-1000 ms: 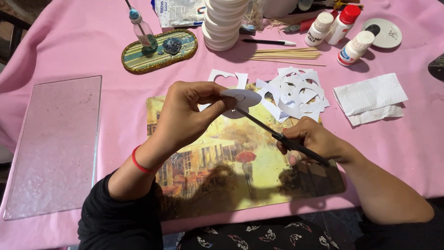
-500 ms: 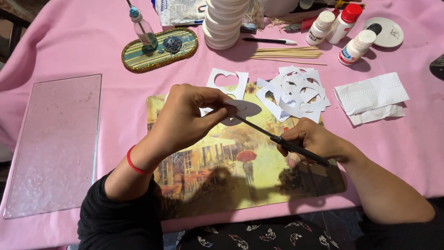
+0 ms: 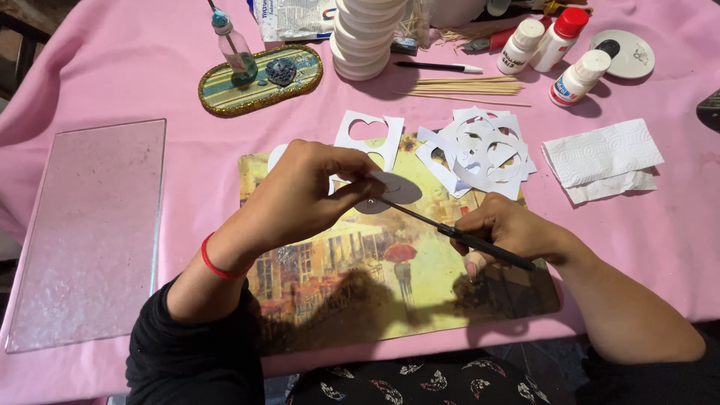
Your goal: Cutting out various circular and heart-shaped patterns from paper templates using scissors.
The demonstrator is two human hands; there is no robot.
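Observation:
My left hand [image 3: 304,196] pinches a small round white paper piece [image 3: 396,187] and holds it flat just above a painted street-scene mat [image 3: 352,285]. My right hand [image 3: 510,231] grips a thin black-handled brush [image 3: 461,237] whose tip touches the underside edge of the paper piece. Both hands hover over the middle of the mat. A red band circles my left wrist.
A glass pane [image 3: 90,225] lies at the left. Cut paper scraps [image 3: 480,150] and a heart stencil [image 3: 369,135] sit behind the mat. Further back are an oval tray [image 3: 259,79], stacked white lids [image 3: 367,37], wooden skewers [image 3: 465,88], glue bottles [image 3: 577,75] and a folded tissue [image 3: 604,157].
The paper piece has turned from tilted up to nearly flat and lower over the mat. My left hand has dropped slightly. The brush stays against the piece.

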